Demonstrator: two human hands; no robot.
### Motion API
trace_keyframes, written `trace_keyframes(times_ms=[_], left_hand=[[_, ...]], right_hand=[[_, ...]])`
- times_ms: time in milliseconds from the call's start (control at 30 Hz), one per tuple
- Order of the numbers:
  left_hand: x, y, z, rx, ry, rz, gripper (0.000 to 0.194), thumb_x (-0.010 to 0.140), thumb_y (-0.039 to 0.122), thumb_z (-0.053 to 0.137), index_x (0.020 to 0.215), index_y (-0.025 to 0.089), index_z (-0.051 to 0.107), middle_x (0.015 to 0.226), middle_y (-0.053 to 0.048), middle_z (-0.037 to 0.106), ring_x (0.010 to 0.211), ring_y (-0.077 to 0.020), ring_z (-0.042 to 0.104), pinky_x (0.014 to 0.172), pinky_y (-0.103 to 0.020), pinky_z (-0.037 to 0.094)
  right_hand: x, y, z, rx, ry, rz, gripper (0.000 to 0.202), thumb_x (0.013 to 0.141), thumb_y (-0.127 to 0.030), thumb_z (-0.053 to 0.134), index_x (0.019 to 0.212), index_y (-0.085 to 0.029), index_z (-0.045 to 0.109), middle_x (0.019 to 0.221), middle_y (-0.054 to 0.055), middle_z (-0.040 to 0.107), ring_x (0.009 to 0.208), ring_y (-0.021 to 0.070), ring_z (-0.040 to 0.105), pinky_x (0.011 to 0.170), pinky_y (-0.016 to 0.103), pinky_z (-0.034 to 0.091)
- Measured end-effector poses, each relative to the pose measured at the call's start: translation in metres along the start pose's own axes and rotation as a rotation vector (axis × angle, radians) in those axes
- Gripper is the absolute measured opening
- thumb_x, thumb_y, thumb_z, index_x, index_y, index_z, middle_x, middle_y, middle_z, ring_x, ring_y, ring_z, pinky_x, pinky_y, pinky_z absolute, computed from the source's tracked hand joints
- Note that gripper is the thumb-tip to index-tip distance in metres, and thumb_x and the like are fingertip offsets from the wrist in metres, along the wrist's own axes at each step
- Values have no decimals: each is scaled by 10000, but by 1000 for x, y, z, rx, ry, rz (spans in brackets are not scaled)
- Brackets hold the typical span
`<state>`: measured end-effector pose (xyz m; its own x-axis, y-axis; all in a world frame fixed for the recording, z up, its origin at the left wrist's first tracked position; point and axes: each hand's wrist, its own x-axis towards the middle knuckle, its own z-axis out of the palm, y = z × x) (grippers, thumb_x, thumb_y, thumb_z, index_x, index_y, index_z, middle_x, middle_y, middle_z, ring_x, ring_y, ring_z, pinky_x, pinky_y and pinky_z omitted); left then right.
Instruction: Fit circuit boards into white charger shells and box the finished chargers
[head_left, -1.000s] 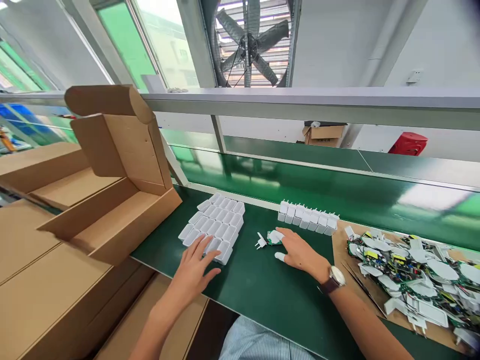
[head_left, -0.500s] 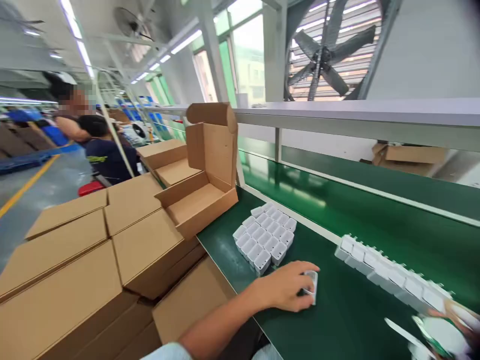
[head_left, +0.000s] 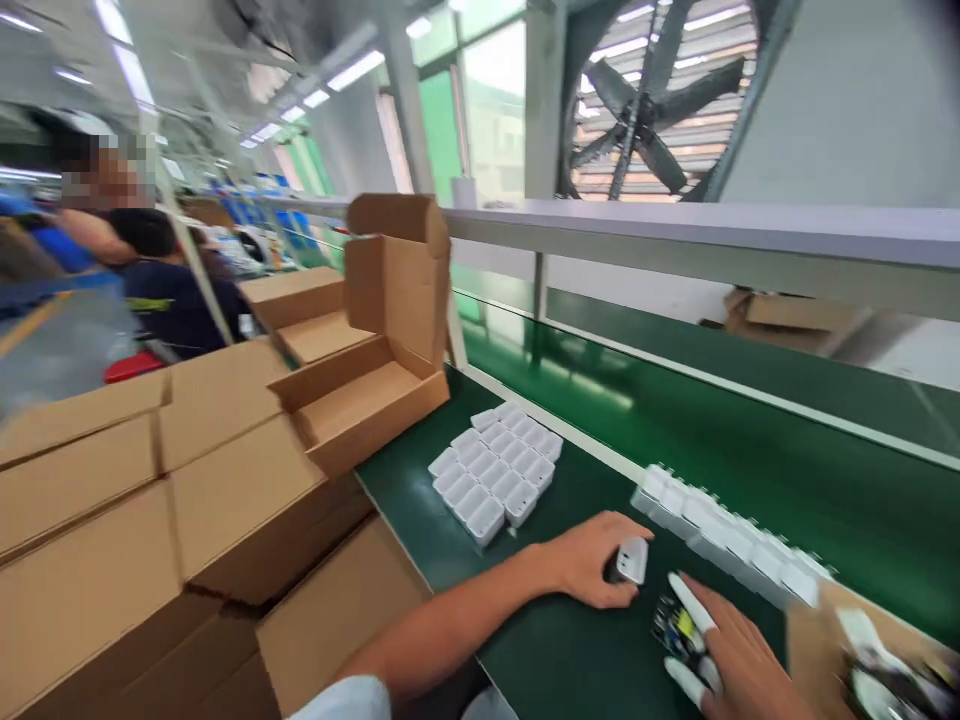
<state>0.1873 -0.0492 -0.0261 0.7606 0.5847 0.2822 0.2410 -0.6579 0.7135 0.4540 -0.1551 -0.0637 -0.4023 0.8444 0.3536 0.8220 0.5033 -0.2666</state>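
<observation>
My left hand [head_left: 600,562] is closed around a small white plastic housing [head_left: 634,560], its end with two dark holes turned toward my other hand. To the right, my right hand [head_left: 742,645], with white finger cots on two fingertips, grips a small circuit board [head_left: 667,622] bearing a yellow component. The board is held a short way from the housing, apart from it. Beyond my left hand, several white housings [head_left: 495,465] stand packed together on the green work surface [head_left: 577,660]. A row of white housings [head_left: 731,530] runs along the belt side.
An open cardboard box [head_left: 375,400] stands at the bench's left end, beside stacked cartons [head_left: 240,440]. At lower right is a cardboard box of blurred parts [head_left: 892,670]. A shelf [head_left: 675,225] spans above the green belt [head_left: 600,375]. People sit farther off at left.
My right hand has come in from the lower right with the circuit board. My left hand has turned the housing so its holed end shows. The view has shifted right.
</observation>
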Motion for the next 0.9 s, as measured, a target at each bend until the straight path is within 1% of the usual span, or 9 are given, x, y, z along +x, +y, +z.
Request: trace_keyframes(times_ms=[67,100,267,367,500,633,700,833,900], left_hand=[[-9,3,-3,-60,26,-70,815,791,304,752,1519,171,410,1435,-176,576,1329,-300,573,1166,-455,445],[-11,2,-5,-67,24,-104,814,815,305,740,1540,190,387,1466,-167,552,1343,-300,559,1179,-470,429],[-14,-3,-6,-79,-30,-188,787,870,304,713,1564,239,347,1445,-137,569,1265,-283,616,1117,-469,499],[-15,-1,-4,-81,-42,-172,796,879,308,709,1572,250,322,1501,-145,527,1342,-299,569,1141,-489,482],[-15,-4,0,-157,-22,-91,826,876,257,651,1600,228,254,1577,-172,453,1447,-324,475,1206,-535,406],[-13,-9,6,-130,76,-188,742,912,279,650,1570,267,307,1383,-125,607,1247,-274,620,1109,-509,500],[-13,-9,6,-80,80,-223,714,905,344,704,1536,299,373,1337,-97,608,1131,-248,646,1022,-469,555],[-13,-9,-3,-128,-35,-236,953,776,453,856,1568,324,342,1495,-120,477,970,-195,634,849,-370,599],[-12,-6,-6,-191,-103,-249,989,771,464,857,1586,315,315,1486,-122,505,857,-160,615,783,-344,593]], right_hand=[[-9,-6,-11,-60,-42,120,694,807,-242,608,1495,-236,514,1395,171,645,1287,396,624,992,575,592],[-10,-10,-17,-45,-97,149,650,827,-224,605,1472,-208,529,1376,177,656,1293,379,620,1010,557,581],[0,-33,-38,78,-152,255,557,865,-130,605,1414,-209,554,1272,147,691,1194,322,659,994,518,581],[4,-45,-44,151,-86,267,614,840,-105,612,1431,-243,522,1184,114,690,1140,310,655,954,513,594],[12,-55,-51,270,22,254,577,832,-73,562,1377,-258,520,1225,107,643,1147,280,621,930,473,604],[19,-57,-51,256,164,256,568,837,-67,545,1367,-265,502,1189,102,628,1112,280,608,912,474,595],[20,-57,-49,219,246,248,597,851,-67,550,1406,-271,464,1185,100,625,1101,278,604,920,481,584],[20,-59,-44,185,368,230,633,870,-67,565,1447,-287,424,1193,95,621,1111,275,602,930,482,570],[21,-61,-43,191,402,228,648,870,-72,570,1458,-296,414,1196,93,618,1115,275,604,937,486,566]])
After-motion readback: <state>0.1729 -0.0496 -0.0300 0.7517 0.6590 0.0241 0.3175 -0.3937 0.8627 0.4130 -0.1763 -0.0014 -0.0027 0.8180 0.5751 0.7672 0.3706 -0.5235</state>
